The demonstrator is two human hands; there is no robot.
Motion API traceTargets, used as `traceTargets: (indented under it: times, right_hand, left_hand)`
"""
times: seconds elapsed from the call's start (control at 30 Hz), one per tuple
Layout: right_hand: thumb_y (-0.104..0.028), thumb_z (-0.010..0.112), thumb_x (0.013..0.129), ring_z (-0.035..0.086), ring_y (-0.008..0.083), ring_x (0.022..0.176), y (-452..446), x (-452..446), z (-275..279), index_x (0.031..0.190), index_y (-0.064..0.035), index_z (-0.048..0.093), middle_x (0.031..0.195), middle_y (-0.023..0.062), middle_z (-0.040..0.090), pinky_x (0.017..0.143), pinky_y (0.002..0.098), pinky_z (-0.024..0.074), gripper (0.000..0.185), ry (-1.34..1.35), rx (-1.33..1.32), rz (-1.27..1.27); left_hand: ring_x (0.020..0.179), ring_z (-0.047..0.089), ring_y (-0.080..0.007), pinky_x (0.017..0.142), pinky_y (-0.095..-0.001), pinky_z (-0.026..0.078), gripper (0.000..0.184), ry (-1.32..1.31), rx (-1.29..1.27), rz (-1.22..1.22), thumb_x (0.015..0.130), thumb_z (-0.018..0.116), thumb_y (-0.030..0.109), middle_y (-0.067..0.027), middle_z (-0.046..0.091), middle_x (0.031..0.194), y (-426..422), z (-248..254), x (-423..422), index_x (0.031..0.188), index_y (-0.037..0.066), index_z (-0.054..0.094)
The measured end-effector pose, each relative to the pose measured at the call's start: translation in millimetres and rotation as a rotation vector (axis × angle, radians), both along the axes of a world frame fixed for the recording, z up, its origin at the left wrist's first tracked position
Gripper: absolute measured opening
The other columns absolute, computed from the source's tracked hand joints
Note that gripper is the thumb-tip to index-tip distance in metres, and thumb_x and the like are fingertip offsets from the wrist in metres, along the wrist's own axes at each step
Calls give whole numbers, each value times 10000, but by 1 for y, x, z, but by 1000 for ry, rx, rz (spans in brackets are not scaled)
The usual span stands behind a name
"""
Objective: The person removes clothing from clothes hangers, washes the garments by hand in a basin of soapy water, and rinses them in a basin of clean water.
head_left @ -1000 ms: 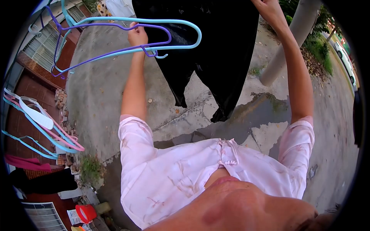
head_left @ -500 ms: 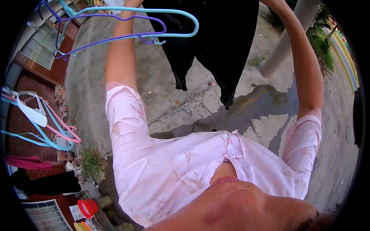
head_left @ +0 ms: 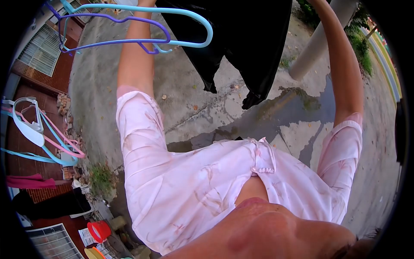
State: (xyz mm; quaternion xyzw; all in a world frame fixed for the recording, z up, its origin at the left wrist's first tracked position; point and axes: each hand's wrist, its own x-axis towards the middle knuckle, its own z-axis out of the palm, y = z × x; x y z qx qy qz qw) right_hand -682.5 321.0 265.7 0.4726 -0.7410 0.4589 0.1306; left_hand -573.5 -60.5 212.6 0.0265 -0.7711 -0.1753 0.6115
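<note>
A pair of black trousers [head_left: 237, 32] hangs in front of me from beyond the top edge, its two legs dangling above the wet ground. My left hand [head_left: 147, 2] is cut off at the top edge, left of the trousers; only its base shows, and the fingers are out of sight. Near that forearm hang a light-blue hanger [head_left: 206, 30] and a purple hanger [head_left: 166, 32], overlapping. On the other side, my right hand [head_left: 316, 2] is likewise cut off at the top, right of the trousers. Whether either hand grips the cloth is hidden.
More hangers [head_left: 64, 157] in white, pink and blue hang at far left. Below them are a magenta cloth [head_left: 32, 181] and a dark cloth [head_left: 51, 204]. A red bucket [head_left: 99, 231] stands lower left. A pole [head_left: 311, 56] rises at right, near a puddle [head_left: 297, 112].
The trouser legs have risen in view, and their lower ends have shifted. Both hands have slid farther past the top edge. The blue and purple hangers have moved slightly left and up.
</note>
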Motion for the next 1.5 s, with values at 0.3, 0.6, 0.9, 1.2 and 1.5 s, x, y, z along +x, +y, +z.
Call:
traceTargets:
  times: [0.3,0.6,0.9,1.2,1.5]
  right_hand:
    - [-414,748,846,595,76,853,61,-34,-243,1064,-29,707,919,-3,685,809,270,465,444,-580,64,129]
    - [-367,738,868,547,34,725,65,-42,-263,974,-47,705,808,-52,644,666,216,417,339,-632,-94,50]
    - [-283,738,874,364,10,591,61,-37,-306,797,-80,678,652,-110,477,539,221,273,225,-574,-115,-40]
    - [-256,731,872,477,49,650,47,-20,-310,1011,-28,679,784,-25,594,612,220,416,272,-417,-331,-263]
    - [-195,673,889,592,98,893,-29,99,-395,1142,6,623,962,38,652,776,251,473,326,-642,-96,237]
  left_hand:
    - [781,544,-110,715,-288,438,369,-416,778,-331,903,695,317,-22,617,874,-21,-254,71,1099,11,630]
    - [953,624,-108,855,-239,474,345,-254,827,-416,889,717,137,-43,684,1089,-32,-269,102,1182,-29,639]
    - [911,611,-255,802,-408,476,466,-429,708,-116,934,628,382,-118,648,953,-31,-285,140,1199,3,574]
    - [654,596,-121,588,-278,460,249,-121,690,237,911,669,246,-70,641,730,48,-263,143,934,-1,684]
    - [815,636,-132,693,-267,502,297,-42,1264,-638,1007,517,250,-42,662,952,66,-286,142,1139,4,617]
